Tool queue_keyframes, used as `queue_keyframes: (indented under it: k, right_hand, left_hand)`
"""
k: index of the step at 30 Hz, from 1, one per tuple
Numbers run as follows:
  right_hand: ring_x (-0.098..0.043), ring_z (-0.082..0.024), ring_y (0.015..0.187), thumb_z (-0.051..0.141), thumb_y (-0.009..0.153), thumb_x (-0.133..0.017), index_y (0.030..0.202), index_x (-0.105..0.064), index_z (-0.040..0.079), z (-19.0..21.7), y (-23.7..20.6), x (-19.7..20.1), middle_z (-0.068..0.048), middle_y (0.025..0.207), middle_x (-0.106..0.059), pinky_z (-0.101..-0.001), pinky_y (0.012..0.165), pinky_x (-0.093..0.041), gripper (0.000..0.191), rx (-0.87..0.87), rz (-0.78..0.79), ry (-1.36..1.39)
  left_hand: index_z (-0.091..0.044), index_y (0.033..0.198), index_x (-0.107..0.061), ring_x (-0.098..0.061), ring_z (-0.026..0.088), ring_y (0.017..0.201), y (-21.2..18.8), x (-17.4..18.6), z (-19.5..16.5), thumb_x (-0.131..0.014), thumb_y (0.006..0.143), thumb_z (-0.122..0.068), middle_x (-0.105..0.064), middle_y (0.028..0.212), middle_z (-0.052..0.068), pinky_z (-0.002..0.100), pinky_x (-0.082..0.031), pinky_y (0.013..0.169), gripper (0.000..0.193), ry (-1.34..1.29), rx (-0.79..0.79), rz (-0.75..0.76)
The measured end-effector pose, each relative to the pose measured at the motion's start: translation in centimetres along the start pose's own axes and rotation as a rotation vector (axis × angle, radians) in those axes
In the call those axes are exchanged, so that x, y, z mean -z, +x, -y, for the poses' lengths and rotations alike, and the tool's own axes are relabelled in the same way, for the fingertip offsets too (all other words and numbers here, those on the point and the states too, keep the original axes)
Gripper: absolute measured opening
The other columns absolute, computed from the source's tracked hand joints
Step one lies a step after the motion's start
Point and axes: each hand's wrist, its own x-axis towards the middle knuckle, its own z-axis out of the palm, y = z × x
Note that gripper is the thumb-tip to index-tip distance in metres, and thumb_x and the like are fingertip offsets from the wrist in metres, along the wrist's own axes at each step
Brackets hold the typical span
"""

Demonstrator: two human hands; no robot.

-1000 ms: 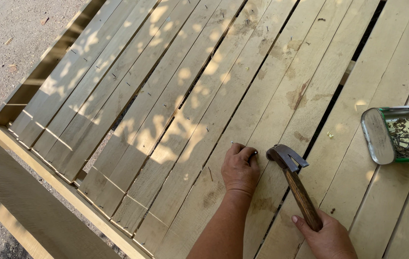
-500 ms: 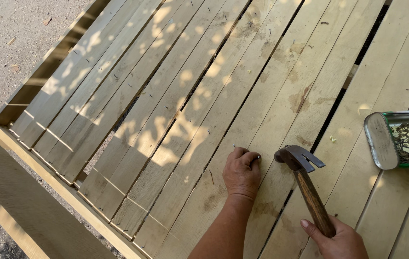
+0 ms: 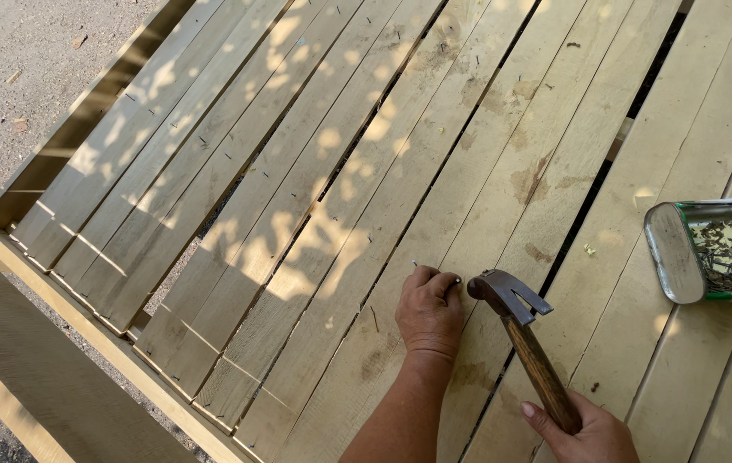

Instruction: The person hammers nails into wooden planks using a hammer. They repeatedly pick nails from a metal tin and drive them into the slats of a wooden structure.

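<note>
- The left hand (image 3: 428,310) pinches a small nail (image 3: 457,279) on a wooden slat (image 3: 503,184).
- The right hand (image 3: 584,433) holds a claw hammer (image 3: 522,330) beside it.
- A tin of nails (image 3: 713,250) sits at the slats' right edge.

An open metal tin (image 3: 673,253) of nails lies on its side at right; gravel ground (image 3: 14,77) lies upper left.

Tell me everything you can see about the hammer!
The claw hammer with the dark metal head and brown wooden handle has a blunt striking face on one side and a forked claw on the other. The metal looks worn and dull, the wood grainy and darkened. It lies tilted, head up and left, handle running down to the right. The right hand grips the handle's end. Its face sits close beside the left hand, just above the pale wooden slats.
</note>
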Motion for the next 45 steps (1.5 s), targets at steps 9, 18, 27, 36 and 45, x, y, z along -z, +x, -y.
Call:
queue_keyframes:
  k: [9, 18, 27, 36, 45]
  right_hand:
    - [-0.065, -0.020, 0.066, 0.055, 0.084, -0.076, 0.121, -0.077, 0.008, 1.2, -0.5, 1.1, -0.008, 0.063, -0.058, -0.0357, 0.074, -0.054, 0.060, -0.031, 0.002, -0.008]
    - [-0.073, -0.018, 0.080, 0.055, 0.082, -0.080, 0.132, -0.071, 0.014, 0.7, -1.0, 0.3, -0.010, 0.075, -0.071, -0.0315, 0.086, -0.057, 0.065, 0.005, -0.002, 0.024]
    - [-0.069, -0.020, 0.074, 0.055, 0.085, -0.080, 0.129, -0.074, 0.011, 3.1, -2.9, 1.1, -0.013, 0.070, -0.071, -0.0343, 0.079, -0.059, 0.063, 0.068, 0.002, 0.022]
    - [-0.070, -0.020, 0.069, 0.055, 0.084, -0.078, 0.123, -0.074, 0.010, 3.4, -2.4, 1.0, -0.011, 0.066, -0.068, -0.0356, 0.077, -0.059, 0.059, 0.040, 0.039, -0.022]
    - [-0.071, -0.019, 0.071, 0.055, 0.085, -0.074, 0.120, -0.076, 0.010, 4.4, -2.7, 1.7, -0.010, 0.070, -0.068, -0.0336, 0.077, -0.057, 0.056, -0.006, 0.078, -0.131]
  left_hand:
    - [-0.018, 0.087, -0.078, -0.064, 0.017, 0.094, -0.3, 0.1, 0.3, -0.076, 0.086, -0.020, -0.067, 0.094, -0.005, 0.035, -0.056, 0.081, 0.003, 0.007, -0.050, 0.013]
    - [-0.017, 0.086, -0.078, -0.064, 0.018, 0.095, -0.6, 0.1, 0.6, -0.075, 0.086, -0.017, -0.066, 0.094, -0.004, 0.035, -0.055, 0.079, 0.003, 0.044, -0.090, 0.013]
    - [-0.017, 0.082, -0.078, -0.064, 0.017, 0.093, -0.4, 0.4, 0.6, -0.077, 0.083, -0.017, -0.065, 0.092, -0.005, 0.035, -0.056, 0.079, 0.001, 0.017, -0.073, 0.016]
    - [-0.018, 0.082, -0.079, -0.064, 0.016, 0.091, -0.3, 0.8, 0.6, -0.078, 0.083, -0.016, -0.065, 0.091, -0.006, 0.033, -0.056, 0.077, 0.003, 0.015, -0.070, 0.030]
    - [-0.006, 0.091, -0.072, -0.060, 0.026, 0.103, -2.1, 1.1, 1.3, -0.071, 0.085, -0.006, -0.064, 0.107, 0.004, 0.039, -0.053, 0.089, 0.006, -0.096, -0.143, -0.017]
